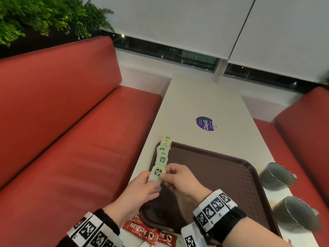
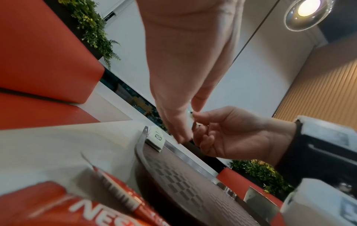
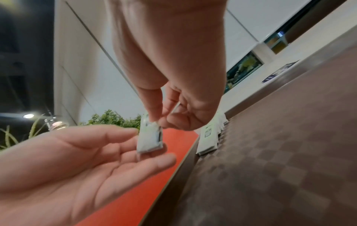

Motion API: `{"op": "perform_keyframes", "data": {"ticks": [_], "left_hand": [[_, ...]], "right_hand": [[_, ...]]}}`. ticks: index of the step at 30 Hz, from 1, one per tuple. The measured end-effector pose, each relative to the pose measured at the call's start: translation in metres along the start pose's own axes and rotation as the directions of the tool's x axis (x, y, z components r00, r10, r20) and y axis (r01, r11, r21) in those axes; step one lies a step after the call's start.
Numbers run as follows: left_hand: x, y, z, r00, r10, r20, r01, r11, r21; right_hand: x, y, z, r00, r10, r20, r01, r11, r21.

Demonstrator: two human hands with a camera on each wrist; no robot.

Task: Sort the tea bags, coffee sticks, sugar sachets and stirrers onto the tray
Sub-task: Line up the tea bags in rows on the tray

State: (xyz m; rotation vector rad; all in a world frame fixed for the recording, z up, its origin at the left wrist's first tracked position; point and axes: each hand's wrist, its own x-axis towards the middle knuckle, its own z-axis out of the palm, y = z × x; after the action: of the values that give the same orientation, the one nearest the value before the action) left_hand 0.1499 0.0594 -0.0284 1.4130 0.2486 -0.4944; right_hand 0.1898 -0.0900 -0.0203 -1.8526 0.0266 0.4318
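Observation:
A tea bag (image 1: 157,172) in a white wrapper with a green label is held just above the left rim of the brown tray (image 1: 213,168). My right hand (image 1: 164,172) pinches its top edge between thumb and forefinger (image 3: 154,110). My left hand (image 1: 151,182) lies under it, palm up with straight fingers (image 3: 123,168), and the bag (image 3: 149,137) stands on them. A row of several matching tea bags (image 1: 162,152) lines the tray's left side. Red Nescafe coffee sticks (image 1: 140,229) lie on the table near me, beside the tray's near left corner.
Two dark cups (image 1: 276,176) (image 1: 300,213) stand on the white table (image 1: 195,104) right of the tray. A purple sticker (image 1: 204,123) marks the table beyond it. Red benches (image 1: 71,139) flank the table, and the left one lies close below my left hand.

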Motion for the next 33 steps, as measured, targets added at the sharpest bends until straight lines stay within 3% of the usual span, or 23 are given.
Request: {"op": "perform_keyframes", "data": {"ticks": [4, 10, 24, 29, 33], "left_hand": [[-0.001, -0.003, -0.011, 0.992, 0.059, -0.111, -0.05, 0.995, 0.081], [-0.007, -0.001, -0.025, 0.99, 0.032, -0.137, -0.034, 0.999, -0.007], [-0.007, -0.015, -0.039, 0.991, 0.021, -0.131, -0.026, 0.999, -0.034], [-0.008, -0.014, -0.039, 0.992, 0.023, -0.124, -0.03, 0.998, -0.051], [-0.008, -0.014, -0.04, 0.991, 0.022, -0.129, -0.029, 0.998, -0.054]], "right_hand": [[0.025, 0.01, -0.011, 0.988, 0.116, -0.102, -0.111, 0.992, 0.051], [0.063, 0.019, -0.003, 0.957, 0.255, -0.142, -0.252, 0.967, 0.035], [0.081, 0.023, -0.001, 0.91, 0.189, -0.37, -0.252, 0.959, -0.131], [0.083, 0.013, -0.004, 0.927, 0.282, -0.247, -0.281, 0.959, 0.04], [0.083, 0.009, -0.001, 0.937, 0.296, -0.184, -0.298, 0.954, 0.015]]}}
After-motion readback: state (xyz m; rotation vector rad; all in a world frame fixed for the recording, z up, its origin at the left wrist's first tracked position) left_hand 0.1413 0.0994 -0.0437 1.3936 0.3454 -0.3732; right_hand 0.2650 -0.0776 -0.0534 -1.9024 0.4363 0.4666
